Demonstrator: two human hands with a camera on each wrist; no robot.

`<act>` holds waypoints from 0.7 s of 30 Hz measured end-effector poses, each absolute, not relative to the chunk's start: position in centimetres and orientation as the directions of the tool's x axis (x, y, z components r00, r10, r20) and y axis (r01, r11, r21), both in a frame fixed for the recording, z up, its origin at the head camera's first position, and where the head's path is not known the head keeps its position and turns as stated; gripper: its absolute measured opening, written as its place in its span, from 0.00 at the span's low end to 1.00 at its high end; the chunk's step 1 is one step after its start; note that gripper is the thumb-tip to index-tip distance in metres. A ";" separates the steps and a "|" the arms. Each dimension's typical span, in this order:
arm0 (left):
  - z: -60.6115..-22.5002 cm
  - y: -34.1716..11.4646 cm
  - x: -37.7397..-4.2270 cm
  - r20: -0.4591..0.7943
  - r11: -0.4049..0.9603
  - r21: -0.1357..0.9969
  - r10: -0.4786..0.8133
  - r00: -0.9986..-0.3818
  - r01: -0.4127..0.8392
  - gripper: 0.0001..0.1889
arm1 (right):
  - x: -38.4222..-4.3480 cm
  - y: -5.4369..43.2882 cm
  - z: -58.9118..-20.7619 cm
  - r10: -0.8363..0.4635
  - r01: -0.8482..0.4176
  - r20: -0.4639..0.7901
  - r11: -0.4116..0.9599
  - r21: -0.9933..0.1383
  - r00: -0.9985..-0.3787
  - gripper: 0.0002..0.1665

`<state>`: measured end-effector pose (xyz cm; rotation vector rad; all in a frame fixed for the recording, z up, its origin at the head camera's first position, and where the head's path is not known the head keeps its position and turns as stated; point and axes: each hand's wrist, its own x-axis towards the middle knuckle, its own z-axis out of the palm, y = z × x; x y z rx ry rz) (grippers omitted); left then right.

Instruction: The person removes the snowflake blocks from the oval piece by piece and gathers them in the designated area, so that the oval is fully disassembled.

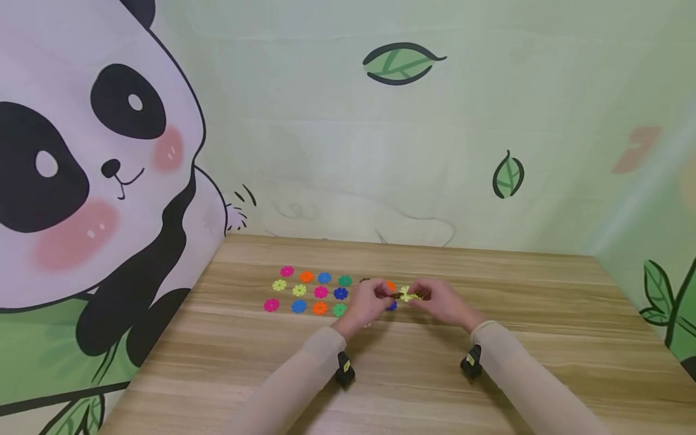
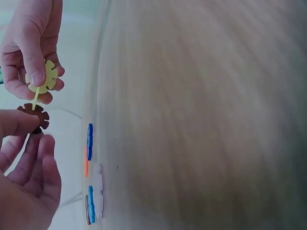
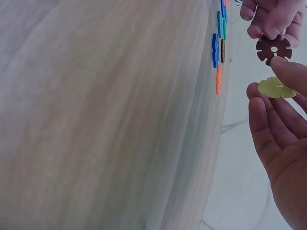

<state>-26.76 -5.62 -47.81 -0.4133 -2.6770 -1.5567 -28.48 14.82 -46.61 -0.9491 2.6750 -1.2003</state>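
Observation:
Over the wooden table [image 1: 424,386], both hands meet at small notched plastic discs. My left hand [image 1: 370,302] pinches a brown notched disc [image 3: 273,48] between thumb and fingers. A yellow notched disc [image 2: 48,76] is pinched by my right hand [image 1: 440,300], whose thumb lies on its face in the left wrist view. From that yellow disc a thin yellow edge [image 2: 36,98] reaches to the brown disc's rim, so the pieces meet there. The left hand covers part of the loose discs behind it.
Loose notched discs lie in rows left of the hands, among them a pink one [image 1: 287,271], an orange one [image 1: 307,276], a green one [image 1: 345,281] and a dark blue one [image 1: 341,293]. Another orange disc [image 1: 390,285] lies just beyond the hands. A printed cloth wall [image 1: 304,151] stands behind the table.

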 end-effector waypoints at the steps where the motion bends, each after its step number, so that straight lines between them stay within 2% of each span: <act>1: -47.8 -5.6 -26.8 0.140 0.465 0.854 0.226 -0.964 0.233 0.04 | -28.5 14.8 -46.6 -0.561 -0.515 0.191 0.504 -0.694 -0.806 0.05; 8: -47.5 -5.3 -26.7 0.152 0.437 0.859 0.279 -0.948 0.266 0.05 | -28.3 14.6 -46.4 -0.589 -0.537 0.200 0.479 -0.695 -0.783 0.05; 21: -47.9 -5.2 -27.0 0.200 0.487 0.813 0.283 -0.938 0.320 0.05 | -28.2 14.4 -46.7 -0.583 -0.525 0.189 0.484 -0.700 -0.790 0.04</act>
